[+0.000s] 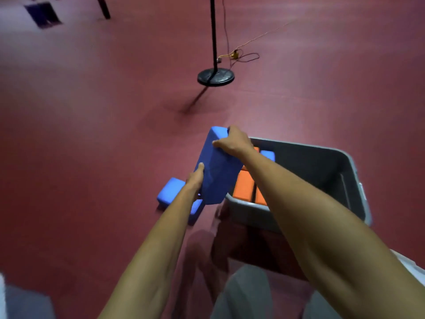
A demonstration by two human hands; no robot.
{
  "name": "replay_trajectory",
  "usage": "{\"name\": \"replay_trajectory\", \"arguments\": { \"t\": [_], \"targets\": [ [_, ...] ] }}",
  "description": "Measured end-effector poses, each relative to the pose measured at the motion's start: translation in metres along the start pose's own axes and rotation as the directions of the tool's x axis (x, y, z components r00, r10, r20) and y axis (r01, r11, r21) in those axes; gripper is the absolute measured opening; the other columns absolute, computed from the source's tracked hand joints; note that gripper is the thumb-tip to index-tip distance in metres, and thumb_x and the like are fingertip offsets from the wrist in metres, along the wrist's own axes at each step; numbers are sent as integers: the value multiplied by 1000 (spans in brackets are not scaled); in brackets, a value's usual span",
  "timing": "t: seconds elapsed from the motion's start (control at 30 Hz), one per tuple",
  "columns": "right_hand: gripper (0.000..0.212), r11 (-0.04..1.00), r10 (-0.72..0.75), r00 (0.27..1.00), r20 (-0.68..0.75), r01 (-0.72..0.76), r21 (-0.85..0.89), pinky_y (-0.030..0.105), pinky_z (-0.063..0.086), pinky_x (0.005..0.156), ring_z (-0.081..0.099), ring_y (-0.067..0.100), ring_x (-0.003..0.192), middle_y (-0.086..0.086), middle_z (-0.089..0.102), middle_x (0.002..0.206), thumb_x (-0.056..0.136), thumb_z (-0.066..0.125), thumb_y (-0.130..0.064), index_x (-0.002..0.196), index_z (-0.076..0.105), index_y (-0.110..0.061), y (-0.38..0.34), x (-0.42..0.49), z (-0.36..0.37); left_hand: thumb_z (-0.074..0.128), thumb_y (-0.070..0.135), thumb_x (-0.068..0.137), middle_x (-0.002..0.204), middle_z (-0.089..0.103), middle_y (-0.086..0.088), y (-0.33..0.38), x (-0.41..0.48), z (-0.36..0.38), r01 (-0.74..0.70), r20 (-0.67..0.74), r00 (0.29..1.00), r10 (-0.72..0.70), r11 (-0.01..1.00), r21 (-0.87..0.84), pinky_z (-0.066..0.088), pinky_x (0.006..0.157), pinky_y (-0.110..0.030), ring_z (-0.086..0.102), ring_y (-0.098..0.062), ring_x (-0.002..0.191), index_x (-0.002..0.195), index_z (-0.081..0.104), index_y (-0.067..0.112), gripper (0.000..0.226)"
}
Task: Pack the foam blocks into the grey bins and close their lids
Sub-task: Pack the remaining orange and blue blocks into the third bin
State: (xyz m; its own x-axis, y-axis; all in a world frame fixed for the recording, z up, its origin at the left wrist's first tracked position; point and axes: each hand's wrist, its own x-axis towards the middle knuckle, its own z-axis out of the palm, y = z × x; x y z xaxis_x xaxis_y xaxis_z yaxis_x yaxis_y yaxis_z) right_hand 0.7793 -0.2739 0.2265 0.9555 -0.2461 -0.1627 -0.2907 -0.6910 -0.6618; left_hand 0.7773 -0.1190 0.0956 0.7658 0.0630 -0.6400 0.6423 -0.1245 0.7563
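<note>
Both hands hold one large blue rectangular foam block (216,166), tilted, above the left rim of the open grey plastic bin (322,166). The left hand (194,180) takes its lower left edge, grip curled round it with the thumb on the near face. The right hand (234,141) pinches the upper right corner, thumb in front, fingers behind. Inside the bin lie orange foam blocks (243,185) and a blue foam block (268,155) near the far wall. On the dark red floor (92,134) just left of the bin lie what seem to be two more blue foam blocks (171,192), partly hidden by the left forearm.
</note>
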Motion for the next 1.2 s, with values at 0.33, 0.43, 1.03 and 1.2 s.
{"name": "replay_trajectory", "arguments": {
  "t": [0.33,0.43,1.03,1.2],
  "targets": [
    [84,999,-27,996,-88,29,17,46,46,92,53,42,114,16,46,129,83,71,-48,149,28,-22,-15,85,147,60,40,95,134,62,-19,-22,131,-61,129,-244,969,-29,905,406,50,103,-44,61,-36,121,134,57,0,56],
    [90,998,-50,996,-76,47,-38,47,44,95,51,41,116,15,45,131,82,72,-44,153,25,-17,-11,107,182,64,26,95,144,54,-21,-16,162,-74,129,-253,967,11,839,529,43,105,-37,52,-35,133,141,51,-3,57],
    [88,809,-379,923,58,361,-464,48,45,88,52,37,112,17,48,134,84,65,-46,156,26,-13,13,174,259,94,64,42,167,9,-17,-91,285,-129,450,-308,892,-330,694,562,23,122,-50,17,-33,153,158,-14,8,168],
    [94,731,-439,882,171,462,-502,44,40,86,50,34,106,14,49,126,76,70,-37,155,25,-18,3,151,252,93,46,63,149,44,-17,-64,256,-125,346,-361,905,-224,881,322,53,94,-42,58,-29,120,154,12,0,131]
  ]
}}
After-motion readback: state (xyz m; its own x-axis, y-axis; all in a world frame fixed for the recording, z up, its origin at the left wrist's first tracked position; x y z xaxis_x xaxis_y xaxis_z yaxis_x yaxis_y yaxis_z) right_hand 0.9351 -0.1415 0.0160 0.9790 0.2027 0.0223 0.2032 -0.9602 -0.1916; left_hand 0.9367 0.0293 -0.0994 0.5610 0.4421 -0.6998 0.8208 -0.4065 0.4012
